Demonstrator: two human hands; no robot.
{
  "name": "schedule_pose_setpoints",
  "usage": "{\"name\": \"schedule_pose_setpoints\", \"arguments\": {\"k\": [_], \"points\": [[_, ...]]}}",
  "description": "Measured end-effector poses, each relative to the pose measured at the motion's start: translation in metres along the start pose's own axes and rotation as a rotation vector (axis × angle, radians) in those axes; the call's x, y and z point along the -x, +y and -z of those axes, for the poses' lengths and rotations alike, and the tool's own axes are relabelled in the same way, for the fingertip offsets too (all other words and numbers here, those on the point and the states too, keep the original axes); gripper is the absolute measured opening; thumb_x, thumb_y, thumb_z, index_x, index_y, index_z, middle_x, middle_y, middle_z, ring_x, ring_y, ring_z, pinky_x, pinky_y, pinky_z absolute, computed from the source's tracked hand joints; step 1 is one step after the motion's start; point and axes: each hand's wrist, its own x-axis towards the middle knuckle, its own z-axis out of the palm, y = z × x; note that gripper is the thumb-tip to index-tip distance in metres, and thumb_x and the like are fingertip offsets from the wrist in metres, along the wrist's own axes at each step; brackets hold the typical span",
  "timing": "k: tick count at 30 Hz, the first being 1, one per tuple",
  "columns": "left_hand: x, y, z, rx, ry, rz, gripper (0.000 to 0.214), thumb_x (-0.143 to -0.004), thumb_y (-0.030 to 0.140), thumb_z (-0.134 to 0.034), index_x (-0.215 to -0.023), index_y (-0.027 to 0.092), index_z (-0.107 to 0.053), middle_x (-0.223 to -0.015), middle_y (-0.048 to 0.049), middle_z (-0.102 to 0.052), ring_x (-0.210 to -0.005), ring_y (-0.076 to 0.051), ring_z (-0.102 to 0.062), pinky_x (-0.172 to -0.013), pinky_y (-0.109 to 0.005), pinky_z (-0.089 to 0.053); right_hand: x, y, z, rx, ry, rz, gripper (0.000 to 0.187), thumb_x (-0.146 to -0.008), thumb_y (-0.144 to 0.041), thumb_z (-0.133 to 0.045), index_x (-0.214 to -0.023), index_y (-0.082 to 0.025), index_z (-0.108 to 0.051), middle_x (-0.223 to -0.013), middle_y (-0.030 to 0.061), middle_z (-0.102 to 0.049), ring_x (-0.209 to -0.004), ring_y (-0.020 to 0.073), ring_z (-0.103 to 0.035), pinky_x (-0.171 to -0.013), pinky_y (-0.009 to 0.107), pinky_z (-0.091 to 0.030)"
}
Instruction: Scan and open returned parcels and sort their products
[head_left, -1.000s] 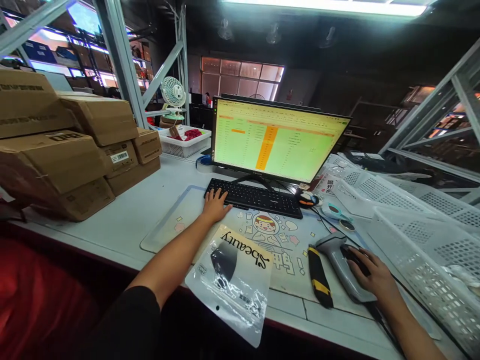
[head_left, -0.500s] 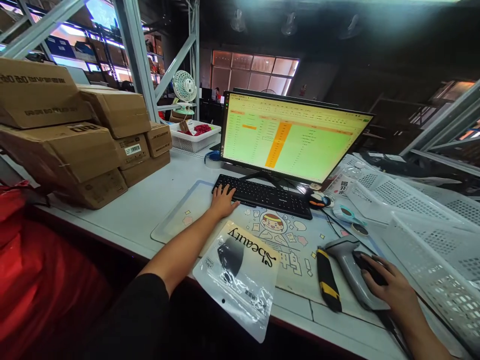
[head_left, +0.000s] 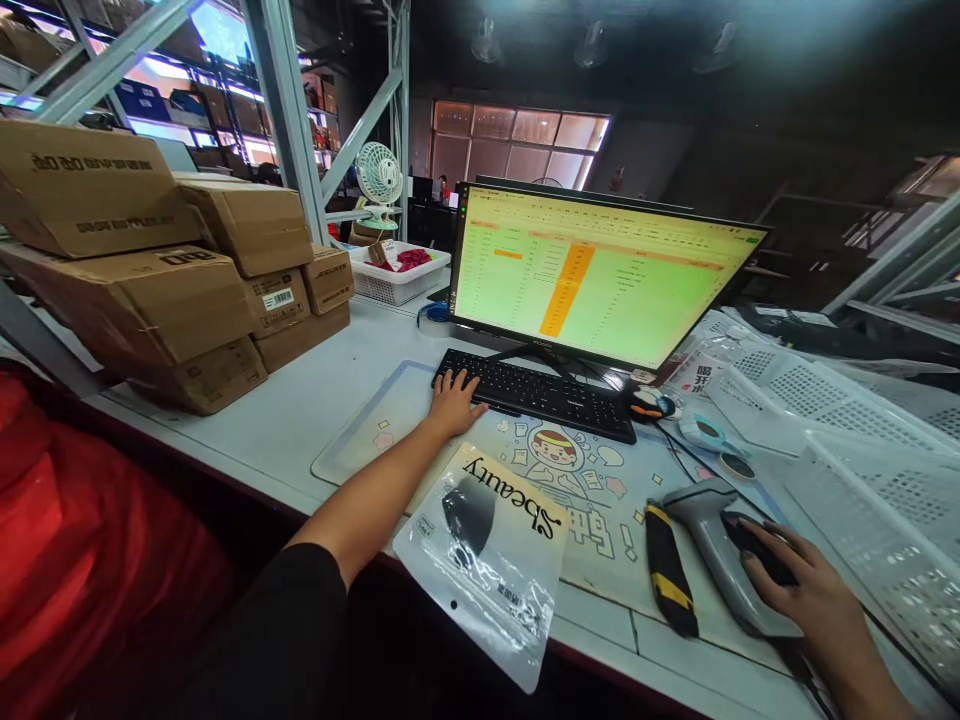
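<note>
My left hand [head_left: 454, 402] rests with spread fingers on the left end of a black keyboard [head_left: 540, 392]. Over on the right, my right hand [head_left: 799, 575] is curled over a dark computer mouse [head_left: 757, 550]. A grey barcode scanner [head_left: 724, 560] lies just left of the mouse, partly beside my fingers. Left of the scanner is a black and yellow utility knife [head_left: 670, 570]. Between my arms, a clear and white zip pouch [head_left: 487, 560] lettered "beauty" overhangs the desk's front edge. Behind the keyboard, a monitor [head_left: 600, 275] displays a spreadsheet.
Cardboard boxes [head_left: 172, 290] are stacked on the left of the desk. A white basket [head_left: 397, 280] with red items and a small fan [head_left: 379, 175] stand behind. White perforated baskets [head_left: 885, 510] crowd the right side. A printed desk mat [head_left: 360, 440] lies under the keyboard.
The whole view has shifted slightly, so everything sits a little further right. Both hands keep their places on keyboard and mouse.
</note>
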Motion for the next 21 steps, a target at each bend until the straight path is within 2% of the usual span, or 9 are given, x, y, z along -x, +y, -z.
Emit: {"name": "schedule_pose_setpoints", "arguments": {"k": [5,12,17,21], "points": [[0.0,0.002,0.003,-0.002,0.003,0.002,0.074,-0.1,0.06,-0.049,-0.165,0.025,-0.038,-0.176,-0.0084,-0.026,-0.163,-0.038,-0.018,-0.134,-0.056,-0.011,-0.005,-0.001,0.002,-0.032,0.013,0.049,0.033,-0.086,-0.052,-0.061,-0.111,-0.036,-0.075,-0.112,0.011,-0.071,-0.096,0.0362,-0.076,-0.076,0.052,-0.066],[0.001,0.003,0.005,0.009,-0.004,-0.004,0.075,-0.1,0.06,-0.049,-0.165,0.025,-0.038,-0.176,-0.0088,-0.025,-0.163,-0.038,-0.017,-0.134,-0.055,-0.01,-0.008,0.004,-0.002,-0.096,0.03,0.091,0.026,-0.084,-0.047,-0.066,-0.107,-0.042,-0.077,-0.11,0.011,-0.07,-0.091,0.0361,-0.076,-0.061,0.05,-0.063],[0.001,0.002,0.005,0.016,-0.007,-0.013,0.075,-0.099,0.06,-0.049,-0.165,0.024,-0.038,-0.176,-0.009,-0.025,-0.163,-0.038,-0.017,-0.134,-0.055,-0.01,-0.008,0.012,-0.011,-0.077,0.1,0.196,0.04,-0.085,-0.045,-0.064,-0.123,-0.054,-0.071,-0.11,0.0076,-0.07,-0.089,0.0347,-0.076,-0.062,0.049,-0.062],[0.0,0.001,0.003,0.02,0.0,-0.018,0.076,-0.099,0.06,-0.049,-0.165,0.024,-0.039,-0.176,-0.0095,-0.026,-0.163,-0.039,-0.018,-0.134,-0.055,-0.009,-0.006,0.015,-0.012,-0.038,0.096,0.201,0.053,-0.086,-0.045,-0.06,-0.138,-0.057,-0.062,-0.113,0.0089,-0.069,-0.09,0.0347,-0.075,-0.065,0.051,-0.062]]}}
